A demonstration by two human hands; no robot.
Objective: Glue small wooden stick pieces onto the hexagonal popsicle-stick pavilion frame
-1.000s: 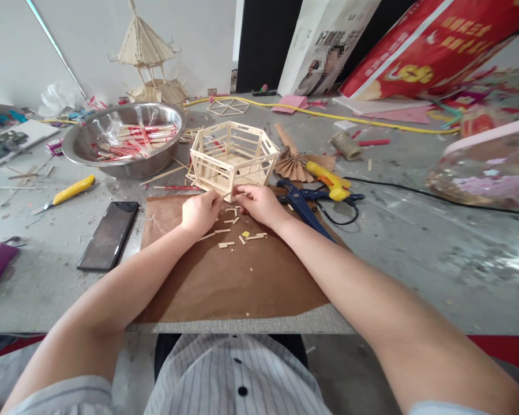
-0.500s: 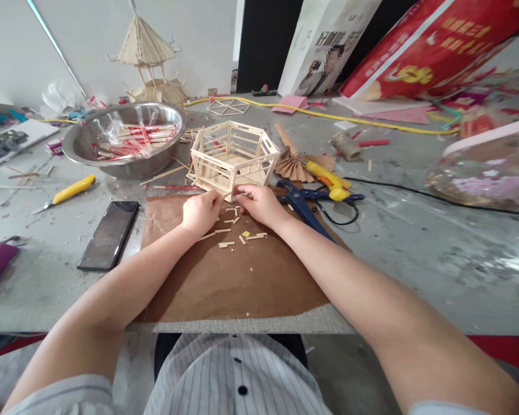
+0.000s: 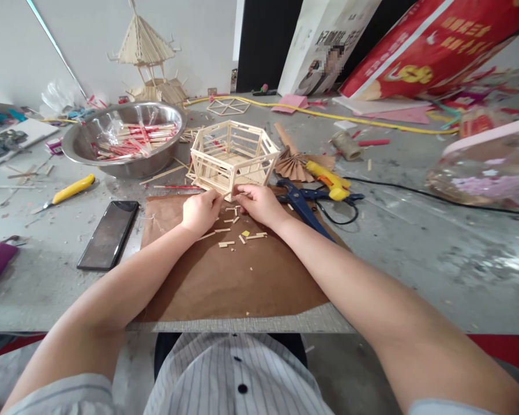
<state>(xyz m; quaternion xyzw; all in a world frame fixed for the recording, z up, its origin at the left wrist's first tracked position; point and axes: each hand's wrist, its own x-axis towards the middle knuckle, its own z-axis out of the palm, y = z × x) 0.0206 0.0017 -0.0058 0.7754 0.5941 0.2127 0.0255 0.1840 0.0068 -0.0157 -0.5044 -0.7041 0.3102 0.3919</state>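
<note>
A hexagonal frame of pale wooden sticks (image 3: 232, 154) stands at the far edge of a brown paper sheet (image 3: 237, 276). My left hand (image 3: 201, 211) and my right hand (image 3: 259, 203) meet at the frame's near bottom corner, fingers curled and pinched against its lower rail. What the fingertips pinch is too small to name. Several short cut stick pieces (image 3: 231, 233) lie on the paper just below both hands.
Blue shears (image 3: 300, 202) and a yellow glue gun (image 3: 328, 180) with a black cord lie right of the frame. A steel bowl of sticks (image 3: 123, 138), a yellow knife (image 3: 71, 190) and a black phone (image 3: 109, 233) sit left. A stick pagoda (image 3: 145, 57) stands behind.
</note>
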